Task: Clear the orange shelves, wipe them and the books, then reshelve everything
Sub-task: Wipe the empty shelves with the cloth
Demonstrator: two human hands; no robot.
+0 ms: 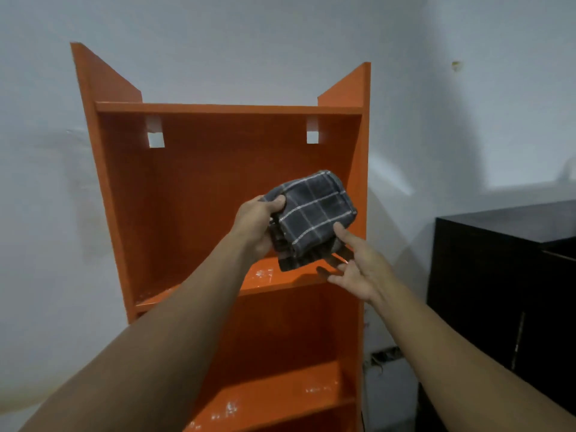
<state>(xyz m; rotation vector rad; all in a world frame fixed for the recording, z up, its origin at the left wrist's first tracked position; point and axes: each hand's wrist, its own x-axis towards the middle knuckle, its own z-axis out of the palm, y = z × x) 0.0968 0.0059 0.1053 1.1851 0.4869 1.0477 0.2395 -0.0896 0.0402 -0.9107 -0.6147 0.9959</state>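
An orange bookcase [199,169] stands against the pale wall, and none of its visible shelves holds a book. A folded grey checked cloth [314,213] hangs in front of the upper compartment, above the middle shelf board [265,277]. My left hand [257,224] grips the cloth's left edge, thumb on top. My right hand [358,266] is under the cloth's lower right corner, fingers spread, thumb touching the fabric. White scuffs mark the middle board and the lower board [268,397].
A black cabinet [498,275] stands to the right of the bookcase, close to its side. A narrow gap with some debris on the floor [385,355] lies between them. Two square cutouts [156,138] pierce the bookcase's back panel.
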